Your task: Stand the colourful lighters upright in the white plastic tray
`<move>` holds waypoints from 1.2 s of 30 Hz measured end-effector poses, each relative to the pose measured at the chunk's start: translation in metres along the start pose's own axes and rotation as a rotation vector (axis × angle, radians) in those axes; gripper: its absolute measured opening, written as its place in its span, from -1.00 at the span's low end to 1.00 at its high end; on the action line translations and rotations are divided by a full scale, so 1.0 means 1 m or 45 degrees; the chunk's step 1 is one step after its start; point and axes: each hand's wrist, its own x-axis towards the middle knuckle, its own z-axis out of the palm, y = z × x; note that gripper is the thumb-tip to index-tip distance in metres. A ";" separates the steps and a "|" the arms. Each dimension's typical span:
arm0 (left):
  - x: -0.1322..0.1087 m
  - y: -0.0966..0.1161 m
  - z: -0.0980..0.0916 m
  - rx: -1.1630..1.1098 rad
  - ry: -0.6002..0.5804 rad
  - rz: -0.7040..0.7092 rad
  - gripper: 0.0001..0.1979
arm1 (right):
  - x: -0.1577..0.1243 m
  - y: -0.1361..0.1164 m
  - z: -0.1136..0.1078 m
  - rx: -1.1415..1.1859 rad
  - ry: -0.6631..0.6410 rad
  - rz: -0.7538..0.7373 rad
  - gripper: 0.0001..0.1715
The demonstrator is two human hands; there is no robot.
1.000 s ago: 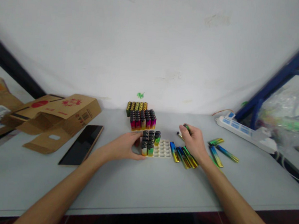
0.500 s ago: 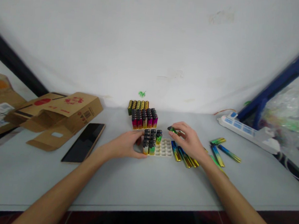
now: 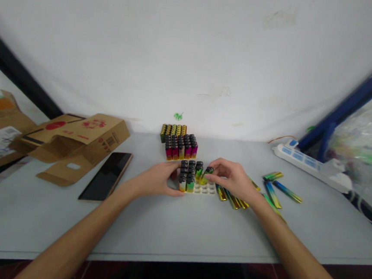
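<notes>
A white tray [image 3: 210, 189] with round-cornered holes lies on the table, its left columns filled with upright black-topped lighters [image 3: 190, 184]. My left hand [image 3: 159, 179] is curved around the tray's left side, thumb and fingers gripping its edge. Pinched in my right hand [image 3: 230, 176] is a green-yellow lighter [image 3: 208, 172], tilted over the tray's open holes, beside another green lighter [image 3: 199, 169] standing in it. Loose blue-gold lighters [image 3: 233, 200] lie under and right of my right hand. More lie farther right [image 3: 273, 194].
Behind the tray stand a block of pink lighters [image 3: 181, 150] and a block of yellow-topped ones [image 3: 173, 130]. A phone [image 3: 106, 176] and an open cardboard box [image 3: 88, 135] are at left. At the right are a power strip [image 3: 314, 166] and plastic bags [image 3: 362, 133].
My right hand has moved left with its lighter, from beside the tray to over its holes, and the lighter is more upright. My left hand keeps its place on the tray.
</notes>
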 end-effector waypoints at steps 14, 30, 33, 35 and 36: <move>-0.001 0.002 -0.001 -0.048 -0.003 -0.021 -0.42 | 0.000 -0.002 0.009 -0.281 -0.045 -0.192 -0.70; 0.000 0.005 -0.002 -0.037 -0.012 -0.028 -0.47 | 0.002 -0.004 0.009 -0.552 0.057 -0.143 -0.64; 0.000 0.005 -0.002 -0.038 -0.024 -0.033 -0.45 | 0.003 -0.010 -0.007 -0.561 0.120 -0.133 -0.63; 0.000 0.004 -0.003 -0.028 -0.034 -0.034 -0.44 | 0.004 -0.011 -0.021 -0.645 0.217 -0.102 -0.64; 0.000 0.004 -0.003 -0.021 -0.036 -0.036 -0.44 | 0.004 -0.010 -0.029 -0.708 0.263 -0.071 -0.66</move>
